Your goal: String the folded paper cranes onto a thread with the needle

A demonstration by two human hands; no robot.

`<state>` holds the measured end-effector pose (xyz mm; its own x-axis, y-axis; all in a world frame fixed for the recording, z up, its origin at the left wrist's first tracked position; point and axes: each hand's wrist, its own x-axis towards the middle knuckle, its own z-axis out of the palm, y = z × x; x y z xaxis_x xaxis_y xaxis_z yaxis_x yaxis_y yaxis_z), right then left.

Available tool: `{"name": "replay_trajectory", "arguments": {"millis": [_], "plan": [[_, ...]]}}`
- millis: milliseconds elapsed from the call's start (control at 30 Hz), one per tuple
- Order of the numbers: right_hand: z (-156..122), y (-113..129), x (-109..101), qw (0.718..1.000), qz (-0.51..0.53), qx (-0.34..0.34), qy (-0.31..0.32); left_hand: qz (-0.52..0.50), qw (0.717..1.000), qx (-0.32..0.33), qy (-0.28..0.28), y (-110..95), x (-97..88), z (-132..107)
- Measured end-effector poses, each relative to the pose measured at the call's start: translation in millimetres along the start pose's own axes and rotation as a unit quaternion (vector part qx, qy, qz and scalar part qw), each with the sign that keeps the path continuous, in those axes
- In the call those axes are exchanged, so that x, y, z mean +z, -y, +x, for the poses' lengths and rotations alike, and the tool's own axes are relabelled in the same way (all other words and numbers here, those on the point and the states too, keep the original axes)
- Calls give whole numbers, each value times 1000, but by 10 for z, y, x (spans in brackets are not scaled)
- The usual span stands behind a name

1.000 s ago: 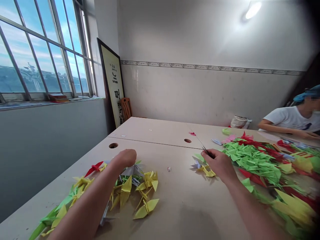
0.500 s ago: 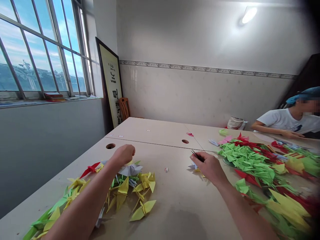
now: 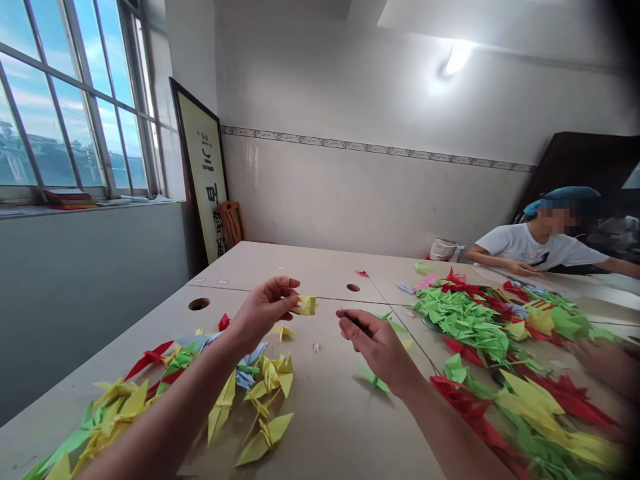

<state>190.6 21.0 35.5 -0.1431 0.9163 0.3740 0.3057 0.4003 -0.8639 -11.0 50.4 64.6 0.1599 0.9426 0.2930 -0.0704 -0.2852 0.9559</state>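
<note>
Our left hand (image 3: 263, 310) pinches a yellow crane (image 3: 306, 305) above the table (image 3: 320, 413) — our right hand (image 3: 377, 341), just right of it, is clamped on a needle (image 3: 351, 320) pointing left toward the crane.

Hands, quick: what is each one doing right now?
Left hand: closed, pinching a yellow folded paper piece.
Right hand: closed on a thin dark needle-like tool.

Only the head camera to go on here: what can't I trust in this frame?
Head view, all four:
Thin dark thing pinched in the right hand: too small to identify.
Yellow origami piece in the left hand: partly covered by that hand.
Origami crane pile at lower right: smeared by blur, cut by the frame edge.
White speck on the table: too small to name.
</note>
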Motion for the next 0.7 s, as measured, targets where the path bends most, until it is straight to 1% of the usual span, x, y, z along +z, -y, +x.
{"name": "replay_trajectory", "arguments": {"millis": [67,133,300,533,600,700], "plan": [[-28,62,6,1000,3,-7,11,-56,998,-25,15,-46,84,-61],[-55,131,11,999,-6,-19,25,-78,996,-32,26,-77,136,-103],[-89,247,13,996,-57,-49,50,-82,996,-18,40,-80,164,-123],[-100,235,12,993,-88,-51,58,-84,994,-11,65,-4,177,-101],[-100,219,5,993,-98,-45,56,-82,995,-8,60,-5,197,-107],[-93,209,-12,995,-97,-31,19,-67,997,3,23,-18,231,-118]]}}
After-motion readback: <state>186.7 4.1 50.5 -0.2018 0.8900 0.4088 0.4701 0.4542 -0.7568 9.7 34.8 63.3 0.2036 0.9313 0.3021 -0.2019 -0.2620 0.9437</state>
